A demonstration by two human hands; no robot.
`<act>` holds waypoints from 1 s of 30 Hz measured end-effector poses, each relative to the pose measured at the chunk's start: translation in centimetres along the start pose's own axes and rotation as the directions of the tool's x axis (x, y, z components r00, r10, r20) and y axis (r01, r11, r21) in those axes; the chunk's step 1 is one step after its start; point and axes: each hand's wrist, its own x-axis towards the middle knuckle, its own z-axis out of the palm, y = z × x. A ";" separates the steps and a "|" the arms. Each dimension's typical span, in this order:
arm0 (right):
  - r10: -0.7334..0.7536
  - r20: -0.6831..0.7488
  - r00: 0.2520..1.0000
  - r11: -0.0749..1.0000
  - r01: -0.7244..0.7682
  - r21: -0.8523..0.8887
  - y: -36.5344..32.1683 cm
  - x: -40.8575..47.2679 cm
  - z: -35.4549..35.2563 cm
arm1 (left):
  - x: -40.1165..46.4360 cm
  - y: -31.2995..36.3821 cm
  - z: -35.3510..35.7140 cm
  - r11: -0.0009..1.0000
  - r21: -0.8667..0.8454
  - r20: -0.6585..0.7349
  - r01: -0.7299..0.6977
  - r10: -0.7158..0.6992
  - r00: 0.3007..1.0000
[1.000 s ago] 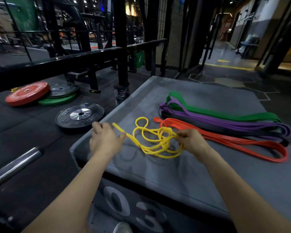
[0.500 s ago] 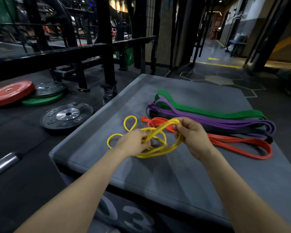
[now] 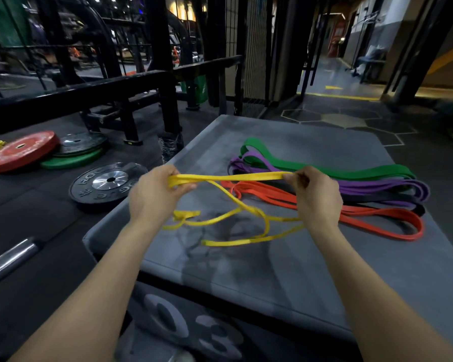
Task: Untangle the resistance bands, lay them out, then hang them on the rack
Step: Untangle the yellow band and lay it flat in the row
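Note:
A thin yellow resistance band (image 3: 236, 177) is stretched level between my two hands above the grey padded box (image 3: 285, 262). My left hand (image 3: 154, 194) pinches its left end and my right hand (image 3: 315, 197) pinches its right end. Loose yellow loops hang below in a tangle and blur with motion. Beyond my right hand, on the box top, lie an orange band (image 3: 377, 218), a black band (image 3: 392, 199), a purple band (image 3: 372, 186) and a green band (image 3: 324, 168), side by side and stretched out.
A black weight plate (image 3: 107, 182) lies on the floor left of the box, with red (image 3: 21, 150), green and dark plates stacked behind it. A steel barbell end (image 3: 8, 257) lies lower left. Black rack uprights and rails (image 3: 162, 74) stand behind.
Both hands lifted the yellow band off the box and pulled apart, stretching one strand level between them. The tangle, bunched before, now hangs in looser loops.

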 end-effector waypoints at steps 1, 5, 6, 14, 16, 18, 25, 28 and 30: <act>-0.003 -0.037 0.999 0.999 0.001 -0.039 -0.1 0.0 -0.3 | 0.1 -0.1 -0.1 0.997 -0.074 0.024 -0.006 0.008 1.000; 0.103 0.048 0.994 0.984 -0.095 -0.150 1.0 0.4 -0.9 | 0.3 -1.1 0.9 0.965 -0.255 0.296 0.058 0.021 0.955; 0.134 0.109 0.985 0.976 -0.112 -0.189 1.4 0.3 -0.9 | 0.2 -1.1 1.0 0.961 -0.266 0.340 0.081 0.015 0.940; -0.033 0.364 0.931 0.956 0.136 -0.260 3.3 -0.4 1.1 | -0.1 -0.4 1.3 0.785 -0.609 0.297 0.118 0.088 0.951; -0.078 0.354 0.932 0.958 0.168 -0.233 3.0 -0.4 1.5 | -0.2 -0.2 1.3 0.759 -0.644 0.246 0.098 0.085 0.966; -0.026 0.288 0.957 0.983 0.078 -0.169 2.3 -0.3 1.5 | 0.1 -0.1 1.3 0.728 -0.680 0.170 0.089 0.039 0.985; 0.388 0.032 0.921 0.921 -0.389 0.038 3.5 1.3 -0.1 | 2.1 -3.7 0.9 0.617 -0.744 -0.059 0.257 -0.444 0.894; 0.343 0.184 0.921 0.938 -0.324 -0.125 3.3 0.6 0.3 | 1.6 -3.9 1.3 0.707 -0.668 -0.013 0.231 -0.322 0.947; 0.210 0.248 0.946 0.953 -0.141 -0.267 2.9 -0.2 1.1 | 1.0 -2.9 1.5 0.715 -0.665 0.017 0.216 -0.274 0.962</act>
